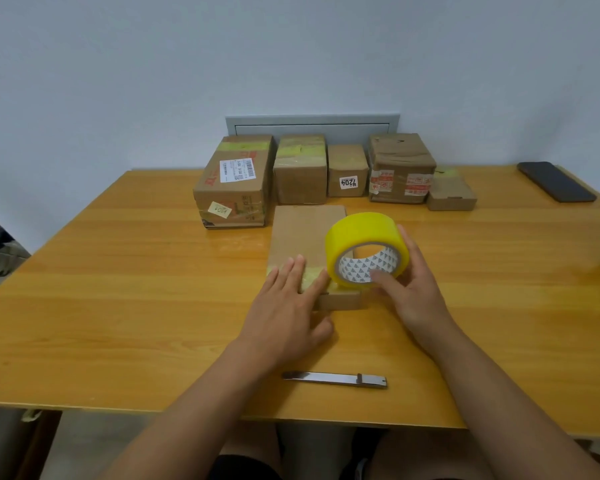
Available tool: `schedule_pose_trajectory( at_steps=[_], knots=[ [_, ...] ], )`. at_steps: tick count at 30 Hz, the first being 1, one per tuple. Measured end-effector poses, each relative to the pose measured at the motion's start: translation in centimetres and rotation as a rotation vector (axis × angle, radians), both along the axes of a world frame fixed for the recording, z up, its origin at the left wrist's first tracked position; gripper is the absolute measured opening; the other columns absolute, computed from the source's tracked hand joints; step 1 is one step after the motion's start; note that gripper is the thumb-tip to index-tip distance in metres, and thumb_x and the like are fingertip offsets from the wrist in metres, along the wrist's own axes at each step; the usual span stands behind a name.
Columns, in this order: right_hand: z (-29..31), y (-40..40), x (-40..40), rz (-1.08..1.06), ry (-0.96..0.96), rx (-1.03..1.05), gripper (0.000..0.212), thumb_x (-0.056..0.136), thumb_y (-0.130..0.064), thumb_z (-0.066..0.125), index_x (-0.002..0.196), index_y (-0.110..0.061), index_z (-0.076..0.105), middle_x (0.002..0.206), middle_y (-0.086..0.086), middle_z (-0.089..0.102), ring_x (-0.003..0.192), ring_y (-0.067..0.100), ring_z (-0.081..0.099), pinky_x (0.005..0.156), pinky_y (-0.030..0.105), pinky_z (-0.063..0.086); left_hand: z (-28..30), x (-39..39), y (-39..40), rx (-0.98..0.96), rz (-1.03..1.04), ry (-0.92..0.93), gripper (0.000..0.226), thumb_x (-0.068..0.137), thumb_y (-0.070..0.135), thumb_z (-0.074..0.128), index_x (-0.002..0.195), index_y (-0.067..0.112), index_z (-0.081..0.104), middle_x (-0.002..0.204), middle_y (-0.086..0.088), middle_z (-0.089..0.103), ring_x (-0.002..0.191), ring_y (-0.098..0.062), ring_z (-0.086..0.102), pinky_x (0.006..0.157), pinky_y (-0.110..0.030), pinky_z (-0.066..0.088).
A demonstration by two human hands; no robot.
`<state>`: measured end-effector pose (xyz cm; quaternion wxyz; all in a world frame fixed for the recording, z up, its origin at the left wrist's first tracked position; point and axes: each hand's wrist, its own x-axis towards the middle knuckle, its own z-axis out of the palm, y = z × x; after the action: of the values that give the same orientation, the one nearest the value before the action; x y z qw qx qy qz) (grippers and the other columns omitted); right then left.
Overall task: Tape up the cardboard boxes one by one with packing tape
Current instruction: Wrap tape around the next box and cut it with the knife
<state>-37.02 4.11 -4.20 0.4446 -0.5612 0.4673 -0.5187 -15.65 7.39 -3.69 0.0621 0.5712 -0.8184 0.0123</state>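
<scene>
At frame centre, the left hand (288, 306), fingers straight, presses tape onto the flat box (307, 233) while the right hand (411, 289) grips the yellow tape roll (364, 244); keeping the strip taut should prevent wrinkles.

We see a flat cardboard box (305, 237) lying mid-surface, yellow tape roll (364, 249) tilted on its near end; five boxes (300, 169) line the back.

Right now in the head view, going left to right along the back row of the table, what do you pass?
Box with the shipping label → box with yellow tape on top → small box marked 7204 → crumpled box with red-printed tape → low flat box → black phone.
</scene>
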Motion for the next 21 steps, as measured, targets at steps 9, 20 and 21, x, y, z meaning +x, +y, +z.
schedule_pose_trajectory(
  at_steps=[9,20,21],
  knots=[
    [-0.2,0.1,0.3,0.065,0.033,0.028,0.085,0.089,-0.018,0.07,0.149,-0.05,0.02,0.141,-0.008,0.048,0.12,0.006,0.055,0.091,0.037,0.057,0.1,-1.3,-0.3,-0.046,-0.096,0.073,0.078,0.089,0.049,0.041,0.157,0.021,0.016,0.164,-0.004,0.015,0.152,-0.018,0.009,0.124,-0.032,0.003],
    [1.2,0.4,-0.9,-0.149,-0.054,-0.084,0.075,0.091,0.003,0.06,0.135,-0.054,0.042,0.128,-0.024,0.052,0.116,0.007,0.057,0.094,0.036,0.054,0.2,-1.3,-0.2,-0.009,-0.069,0.033,0.081,0.094,0.055,0.041,0.158,0.026,0.001,0.166,0.003,0.001,0.152,-0.016,-0.001,0.122,-0.032,-0.001],
    [1.3,0.4,-1.2,-0.199,-0.063,-0.096,0.073,0.091,0.005,0.058,0.136,-0.051,0.044,0.13,-0.023,0.052,0.118,0.006,0.055,0.098,0.037,0.052,0.2,-1.3,-0.2,-0.007,-0.069,0.029,0.081,0.094,0.055,0.041,0.158,0.028,-0.001,0.165,0.003,-0.002,0.152,-0.017,-0.002,0.122,-0.032,-0.002]
  ],
)
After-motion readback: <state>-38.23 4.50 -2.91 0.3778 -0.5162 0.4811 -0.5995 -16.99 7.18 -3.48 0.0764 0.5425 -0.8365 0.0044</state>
